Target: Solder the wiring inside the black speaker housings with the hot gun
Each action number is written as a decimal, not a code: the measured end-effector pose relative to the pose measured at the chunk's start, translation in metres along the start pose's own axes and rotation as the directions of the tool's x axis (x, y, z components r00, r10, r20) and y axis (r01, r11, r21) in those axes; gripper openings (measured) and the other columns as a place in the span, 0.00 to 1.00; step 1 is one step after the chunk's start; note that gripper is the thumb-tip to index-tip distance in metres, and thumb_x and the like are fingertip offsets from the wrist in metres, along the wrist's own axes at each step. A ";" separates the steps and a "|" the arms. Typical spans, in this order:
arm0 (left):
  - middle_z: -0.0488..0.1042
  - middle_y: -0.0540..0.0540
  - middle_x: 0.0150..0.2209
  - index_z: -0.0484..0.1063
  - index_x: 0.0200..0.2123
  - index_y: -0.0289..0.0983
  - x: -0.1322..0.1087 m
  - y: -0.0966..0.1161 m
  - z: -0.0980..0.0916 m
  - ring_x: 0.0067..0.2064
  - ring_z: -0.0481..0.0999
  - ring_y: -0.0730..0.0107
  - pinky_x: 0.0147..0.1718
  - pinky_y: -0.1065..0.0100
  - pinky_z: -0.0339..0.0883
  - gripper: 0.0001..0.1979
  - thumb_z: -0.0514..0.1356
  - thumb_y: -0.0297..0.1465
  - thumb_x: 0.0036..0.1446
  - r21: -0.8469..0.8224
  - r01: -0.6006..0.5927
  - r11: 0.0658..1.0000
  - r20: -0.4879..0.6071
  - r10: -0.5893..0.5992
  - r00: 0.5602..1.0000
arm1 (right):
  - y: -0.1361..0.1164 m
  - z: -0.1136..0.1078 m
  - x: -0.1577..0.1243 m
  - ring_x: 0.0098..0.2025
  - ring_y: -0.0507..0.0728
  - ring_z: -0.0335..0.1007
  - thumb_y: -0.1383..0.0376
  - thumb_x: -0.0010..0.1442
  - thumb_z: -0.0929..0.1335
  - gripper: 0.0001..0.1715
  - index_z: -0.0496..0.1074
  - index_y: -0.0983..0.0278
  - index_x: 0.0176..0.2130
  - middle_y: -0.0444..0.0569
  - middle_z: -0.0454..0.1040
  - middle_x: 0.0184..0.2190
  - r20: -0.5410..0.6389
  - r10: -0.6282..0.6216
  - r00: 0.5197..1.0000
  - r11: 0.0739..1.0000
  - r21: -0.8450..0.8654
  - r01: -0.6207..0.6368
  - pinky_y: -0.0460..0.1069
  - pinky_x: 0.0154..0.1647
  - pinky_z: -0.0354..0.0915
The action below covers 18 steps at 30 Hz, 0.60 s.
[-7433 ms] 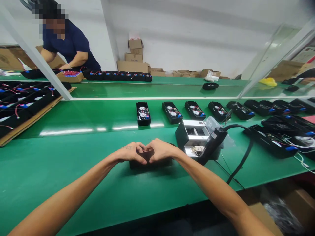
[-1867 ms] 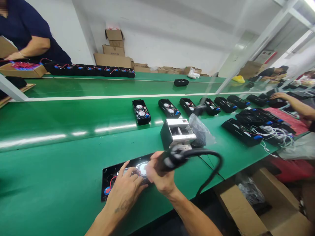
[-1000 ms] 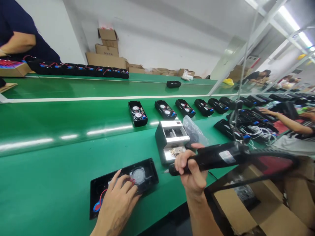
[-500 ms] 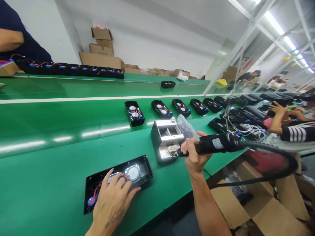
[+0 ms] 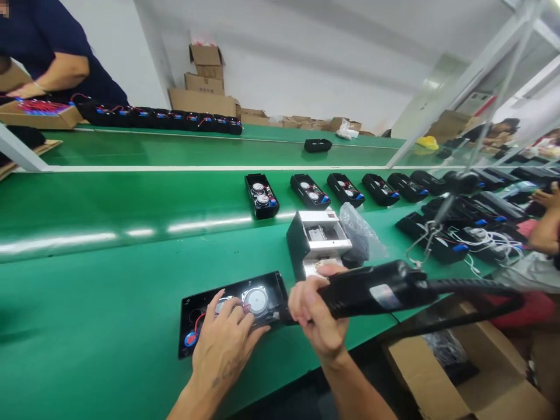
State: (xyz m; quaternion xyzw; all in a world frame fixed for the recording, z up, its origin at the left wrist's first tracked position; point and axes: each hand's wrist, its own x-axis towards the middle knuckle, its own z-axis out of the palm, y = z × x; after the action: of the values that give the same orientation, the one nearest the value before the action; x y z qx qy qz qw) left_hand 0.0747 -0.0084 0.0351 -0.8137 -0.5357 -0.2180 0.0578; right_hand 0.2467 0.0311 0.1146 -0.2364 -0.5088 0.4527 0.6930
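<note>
A black open speaker case (image 5: 191,309) with two round silver drivers, red wire and a blue part lies on the green bench in front of me. My left hand (image 5: 227,344) presses flat on it, fingers spread over the drivers. My right hand (image 5: 315,318) is wrapped round a black electric screwdriver (image 5: 376,289), held nearly level, its tip at the case's right end. A thick black cable (image 5: 481,287) runs from the tool to the right.
A silver screw feeder box (image 5: 317,239) and a clear plastic bag (image 5: 361,233) stand just behind my right hand. A row of open black cases (image 5: 262,195) lies on the conveyor. Other people work at far left and right. Cardboard boxes (image 5: 441,385) sit below the bench edge.
My right hand has brought the screwdriver from the feeder box leftwards and down to the right end of the case. The left hand stays on the case.
</note>
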 end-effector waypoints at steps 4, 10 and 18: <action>0.81 0.46 0.33 0.80 0.35 0.40 0.000 0.000 -0.001 0.47 0.81 0.52 0.64 0.38 0.63 0.12 0.63 0.41 0.68 -0.024 0.007 1.000 0.012 -0.007 1.000 | 0.016 0.013 -0.004 0.17 0.47 0.57 0.65 0.71 0.69 0.15 0.65 0.53 0.54 0.32 0.62 0.22 0.078 0.059 0.995 0.998 0.024 -0.061 0.44 0.19 0.60; 0.81 0.46 0.34 0.80 0.36 0.40 0.001 0.000 -0.002 0.47 0.80 0.52 0.64 0.38 0.63 0.13 0.63 0.41 0.69 -0.034 0.000 0.999 -0.002 0.000 1.000 | 0.024 0.015 -0.004 0.16 0.47 0.56 0.65 0.71 0.70 0.15 0.65 0.53 0.54 0.32 0.63 0.22 0.088 0.086 0.992 0.996 0.029 -0.089 0.44 0.18 0.59; 0.81 0.46 0.34 0.79 0.34 0.41 0.000 0.000 -0.004 0.47 0.80 0.53 0.67 0.36 0.59 0.15 0.56 0.35 0.72 -0.004 -0.035 0.999 -0.025 0.035 0.999 | 0.032 0.003 -0.024 0.21 0.51 0.61 0.63 0.68 0.72 0.11 0.65 0.54 0.46 0.36 0.64 0.23 0.162 0.177 0.971 0.972 -0.184 -0.147 0.50 0.23 0.66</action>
State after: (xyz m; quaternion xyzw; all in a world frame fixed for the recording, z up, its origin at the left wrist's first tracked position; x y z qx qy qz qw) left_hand 0.0736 -0.0098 0.0385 -0.8203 -0.5202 -0.2284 0.0662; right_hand 0.2296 0.0251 0.0785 -0.2946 -0.5843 0.4818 0.5829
